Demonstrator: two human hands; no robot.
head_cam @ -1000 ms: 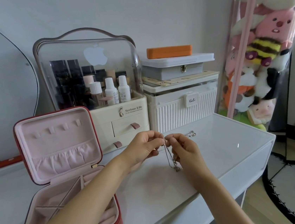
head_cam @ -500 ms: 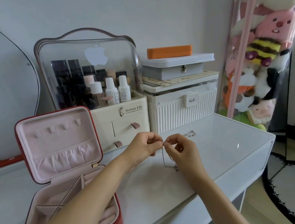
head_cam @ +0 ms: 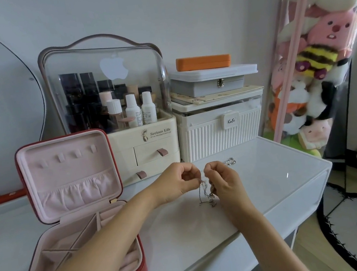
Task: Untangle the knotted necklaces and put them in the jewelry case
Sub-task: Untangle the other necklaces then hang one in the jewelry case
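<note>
A thin silver necklace [head_cam: 204, 193] hangs in a small tangle between my hands above the white dresser top [head_cam: 267, 183]. My left hand [head_cam: 179, 184] pinches its upper end with curled fingers. My right hand [head_cam: 221, 180] pinches the chain just to the right, fingertips almost meeting the left ones. A second silver chain [head_cam: 229, 161] lies on the dresser top behind my right hand. The red jewelry case [head_cam: 74, 205] with pink lining stands open at the left, its lid upright and its compartments partly hidden by my left forearm.
A cosmetics organizer [head_cam: 126, 119] with a clear dome and a ribbed white storage box [head_cam: 219, 133] stand along the back wall. Grey boxes and an orange case [head_cam: 203, 62] are stacked on the storage box. A clear column of plush toys [head_cam: 312, 64] stands right of the dresser.
The hands have drawn slightly apart and lowered a little. The hanging chain now bunches into a looser tangle under the fingertips.
</note>
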